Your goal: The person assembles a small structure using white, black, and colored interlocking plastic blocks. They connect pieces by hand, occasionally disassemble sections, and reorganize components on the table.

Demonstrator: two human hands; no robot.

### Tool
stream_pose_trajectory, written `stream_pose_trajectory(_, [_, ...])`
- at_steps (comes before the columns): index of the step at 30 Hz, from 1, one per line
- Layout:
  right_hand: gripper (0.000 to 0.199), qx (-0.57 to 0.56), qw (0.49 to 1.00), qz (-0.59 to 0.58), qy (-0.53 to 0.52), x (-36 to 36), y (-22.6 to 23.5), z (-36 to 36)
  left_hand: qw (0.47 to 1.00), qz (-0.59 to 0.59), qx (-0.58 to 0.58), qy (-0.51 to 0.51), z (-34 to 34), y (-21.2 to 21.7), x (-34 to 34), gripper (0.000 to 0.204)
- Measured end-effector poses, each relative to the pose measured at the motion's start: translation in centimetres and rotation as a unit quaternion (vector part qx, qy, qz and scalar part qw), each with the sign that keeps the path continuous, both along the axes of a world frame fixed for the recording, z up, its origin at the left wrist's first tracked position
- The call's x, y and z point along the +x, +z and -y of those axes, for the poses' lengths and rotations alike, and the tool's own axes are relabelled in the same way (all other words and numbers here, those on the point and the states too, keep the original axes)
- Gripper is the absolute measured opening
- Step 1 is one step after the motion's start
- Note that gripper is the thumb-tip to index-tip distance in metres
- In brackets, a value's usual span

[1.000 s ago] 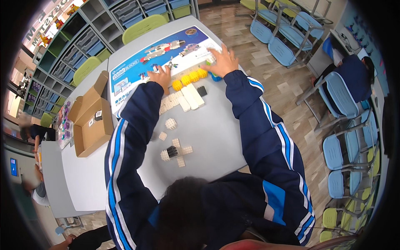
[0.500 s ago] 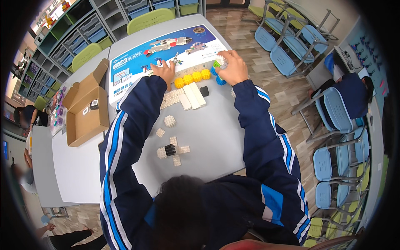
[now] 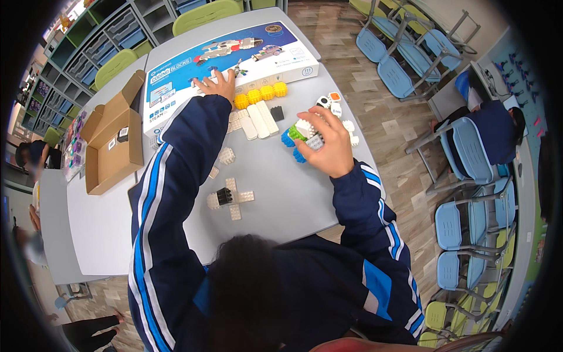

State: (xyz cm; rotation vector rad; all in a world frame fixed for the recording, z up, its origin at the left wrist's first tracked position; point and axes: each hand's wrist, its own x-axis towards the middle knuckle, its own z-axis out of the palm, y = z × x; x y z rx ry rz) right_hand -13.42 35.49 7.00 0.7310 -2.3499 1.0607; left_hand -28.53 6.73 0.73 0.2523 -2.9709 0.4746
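Observation:
My left hand (image 3: 217,86) lies with fingers spread on the lid of a large blue-and-white building-block box (image 3: 176,82). My right hand (image 3: 329,139) is closed around a cluster of green, white, grey and blue building blocks (image 3: 298,134) at the table's right side. Beyond it sit white blocks with black and orange parts (image 3: 327,101). Yellow round blocks (image 3: 254,96) stand in a row along the box's near side. Just in front of them lie long white blocks (image 3: 262,120) and a small black block (image 3: 277,112).
A cross-shaped translucent block assembly (image 3: 233,198) with a black piece lies nearer me, a pale round block (image 3: 226,155) beyond it. On the left is an open cardboard box (image 3: 114,146). Blue chairs (image 3: 392,73) stand on the floor at right, where another person (image 3: 495,135) sits.
My right hand has come nearer to me with the block cluster, uncovering white blocks behind it. My left hand has shifted slightly left and away across the box lid, fingers still spread.

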Motion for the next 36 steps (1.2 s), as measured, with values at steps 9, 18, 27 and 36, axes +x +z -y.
stream_pose_trajectory(9, [0.046, -0.012, 0.999, -0.002, 0.034, 0.9, -1.6, 1.0, 0.999, -0.007, -0.034, -0.029, 0.6, 0.7, 0.4, 0.109])
stream_pose_trajectory(18, [0.047, -0.011, 0.999, -0.022, 0.033, 1.3, -2.5, 0.9, 0.996, -0.024, -0.047, -0.073, 0.0, 0.8, 0.5, 0.105])
stream_pose_trajectory(27, [0.047, 0.027, 0.996, -0.056, 0.059, 1.8, -2.4, 1.5, 0.974, -0.121, -0.169, -0.095, 0.8, -1.5, 0.2, 0.097])
stream_pose_trajectory(36, [0.048, 0.030, 0.996, -0.059, 0.059, 1.8, -2.6, 1.5, 0.937, -0.096, 0.172, -0.288, 2.4, 5.7, 4.5, 0.076])
